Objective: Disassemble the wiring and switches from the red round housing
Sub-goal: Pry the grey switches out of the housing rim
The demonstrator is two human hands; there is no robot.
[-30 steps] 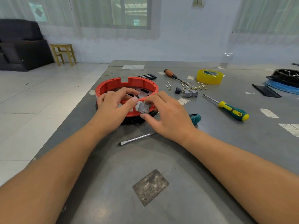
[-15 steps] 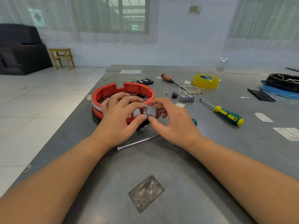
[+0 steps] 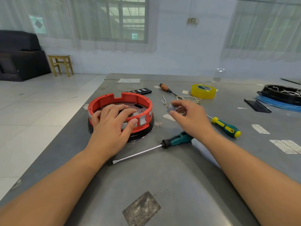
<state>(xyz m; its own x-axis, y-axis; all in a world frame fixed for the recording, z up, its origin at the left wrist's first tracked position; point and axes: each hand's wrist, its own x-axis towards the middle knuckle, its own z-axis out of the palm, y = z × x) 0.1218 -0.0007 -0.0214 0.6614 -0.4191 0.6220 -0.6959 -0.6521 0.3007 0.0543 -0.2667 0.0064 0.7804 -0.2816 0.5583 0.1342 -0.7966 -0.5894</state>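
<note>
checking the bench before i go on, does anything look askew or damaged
Nothing looks damaged. One switch still sits in the wall of the red housing; the right hand pinches a removed grey switch beside it. Loose wires lie near the yellow tape.

The red round housing [image 3: 123, 99] under the left hand's fingers [image 3: 114, 111] is showing a white rocker switch [image 3: 142, 120]; beyond the right fingers [image 3: 180, 103], yellow tape roll [image 3: 204, 91]; beside them, yellow-and-green screwdriver [image 3: 225, 127].
</note>
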